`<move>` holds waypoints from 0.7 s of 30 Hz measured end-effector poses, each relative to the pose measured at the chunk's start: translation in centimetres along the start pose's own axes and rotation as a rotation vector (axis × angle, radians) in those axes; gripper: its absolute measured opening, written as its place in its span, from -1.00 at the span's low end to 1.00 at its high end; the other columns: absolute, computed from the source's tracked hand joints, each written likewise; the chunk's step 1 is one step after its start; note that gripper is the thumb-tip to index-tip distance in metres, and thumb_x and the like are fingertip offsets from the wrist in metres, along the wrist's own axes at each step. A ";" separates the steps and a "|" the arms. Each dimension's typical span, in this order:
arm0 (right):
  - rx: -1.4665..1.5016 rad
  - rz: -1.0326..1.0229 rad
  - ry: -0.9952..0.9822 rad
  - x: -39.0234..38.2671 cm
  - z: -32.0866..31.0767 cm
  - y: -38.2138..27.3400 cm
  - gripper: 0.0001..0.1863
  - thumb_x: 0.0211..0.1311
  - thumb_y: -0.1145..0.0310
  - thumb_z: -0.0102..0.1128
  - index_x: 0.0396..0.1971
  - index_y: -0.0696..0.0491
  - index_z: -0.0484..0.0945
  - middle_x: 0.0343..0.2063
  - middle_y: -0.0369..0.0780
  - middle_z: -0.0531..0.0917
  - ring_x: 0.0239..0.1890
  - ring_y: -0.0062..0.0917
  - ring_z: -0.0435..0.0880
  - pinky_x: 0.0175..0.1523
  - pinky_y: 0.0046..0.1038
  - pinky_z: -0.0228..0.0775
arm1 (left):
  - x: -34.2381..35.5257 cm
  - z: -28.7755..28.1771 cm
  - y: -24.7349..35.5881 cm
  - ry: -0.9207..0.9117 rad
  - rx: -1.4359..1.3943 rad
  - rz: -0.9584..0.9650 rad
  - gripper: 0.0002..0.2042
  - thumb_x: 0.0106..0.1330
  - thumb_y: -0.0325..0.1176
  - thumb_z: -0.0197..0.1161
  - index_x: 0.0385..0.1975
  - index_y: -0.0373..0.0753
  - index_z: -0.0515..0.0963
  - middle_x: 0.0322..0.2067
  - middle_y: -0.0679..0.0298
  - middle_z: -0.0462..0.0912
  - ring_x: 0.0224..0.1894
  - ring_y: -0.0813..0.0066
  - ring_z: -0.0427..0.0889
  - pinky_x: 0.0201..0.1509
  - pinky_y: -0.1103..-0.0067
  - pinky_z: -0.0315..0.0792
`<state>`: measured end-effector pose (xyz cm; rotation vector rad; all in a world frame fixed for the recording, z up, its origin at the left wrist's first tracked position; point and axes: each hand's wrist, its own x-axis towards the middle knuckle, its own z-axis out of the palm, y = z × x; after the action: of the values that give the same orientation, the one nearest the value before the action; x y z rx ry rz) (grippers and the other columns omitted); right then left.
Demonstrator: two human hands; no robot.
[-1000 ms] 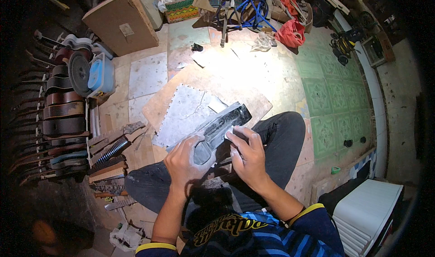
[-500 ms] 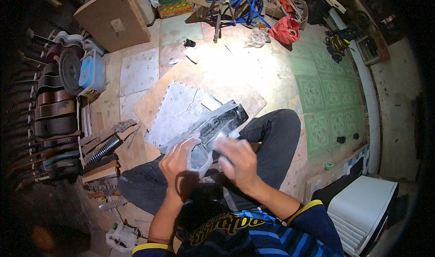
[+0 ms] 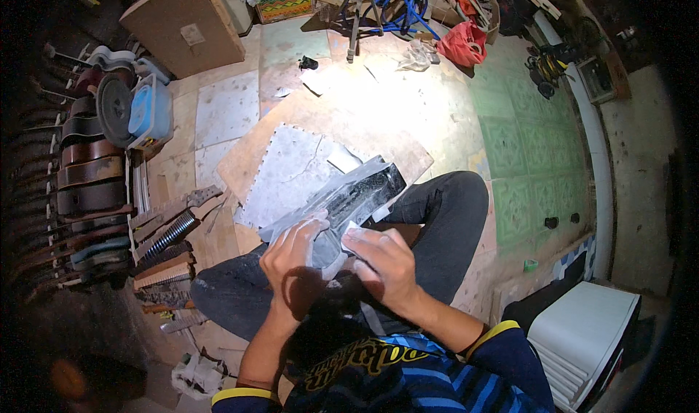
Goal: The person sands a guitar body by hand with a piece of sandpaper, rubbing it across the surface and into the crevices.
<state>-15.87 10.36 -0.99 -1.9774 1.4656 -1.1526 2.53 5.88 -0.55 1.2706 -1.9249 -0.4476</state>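
I see long grey dusty moulded workpiece (image 3: 342,205) across lap, extending far-right. Left hand (image 3: 291,256) curled, gripping near end; right hand (image 3: 386,256) pressing small white pad (image 3: 354,231) onto it, fingers bent.

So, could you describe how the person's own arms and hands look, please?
Both hands, the left hand and the right hand, are bare, without gloves, rings or a watch. The forearms are bare too. The sleeves are dark blue with lighter blue stripes and end in yellow cuffs.

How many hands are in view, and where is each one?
2. The left hand grips the near end of the long dark workpiece lying over the lap; the right hand presses a small pale piece against it just beside. No other person's hands show.
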 end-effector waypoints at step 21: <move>0.053 -0.003 -0.007 0.4 0.1 0.7 -0.56 -0.02 0.65 0.26 -0.04 0.13 0.72 -0.01 -0.06 0.75 -0.02 -0.20 0.72 0.08 -0.32 0.50 | 0.1 0.1 -0.7 0.012 -0.017 -0.014 -0.68 0.29 -0.20 0.21 -0.15 -0.34 0.64 -0.22 -0.04 0.76 -0.21 -0.06 0.77 -0.13 0.32 0.62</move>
<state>-16.17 9.74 -1.47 -1.9461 1.4147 -1.1729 2.92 5.48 -1.06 1.2737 -1.8995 -0.4607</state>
